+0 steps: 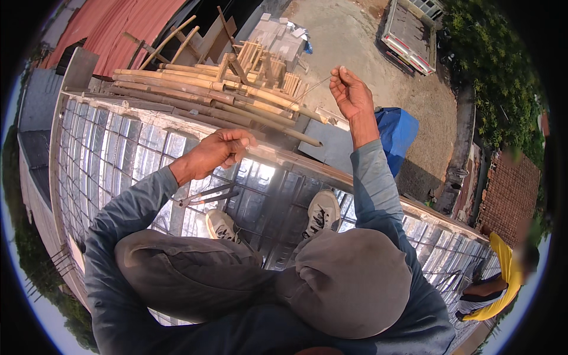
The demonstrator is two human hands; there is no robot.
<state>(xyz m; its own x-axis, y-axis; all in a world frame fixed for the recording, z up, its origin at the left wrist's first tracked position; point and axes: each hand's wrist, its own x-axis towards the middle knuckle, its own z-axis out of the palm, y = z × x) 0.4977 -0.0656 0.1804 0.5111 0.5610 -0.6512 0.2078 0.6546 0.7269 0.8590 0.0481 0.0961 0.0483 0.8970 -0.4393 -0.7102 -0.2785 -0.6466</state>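
While the right hand (350, 92) pinches a thin tie wire (313, 87) at raised fingertips, the left hand (222, 149) curls narrowly around its other end. Pincers (204, 194) lie just below the left fingers on the rebar grid (112, 148) — no tie looks made yet, so the binding itself likely remains.

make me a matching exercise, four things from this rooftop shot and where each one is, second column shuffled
Things:
1. thin wire
2. pincers
3. bamboo poles
4. blue tarp

Places:
A. stacked at the far edge of the shiny grid surface
B. pinched in the raised right hand
C. on the ground below, right of the right forearm
D. lying on the rebar grid under the left hand

Pairs: 1-B, 2-D, 3-A, 4-C
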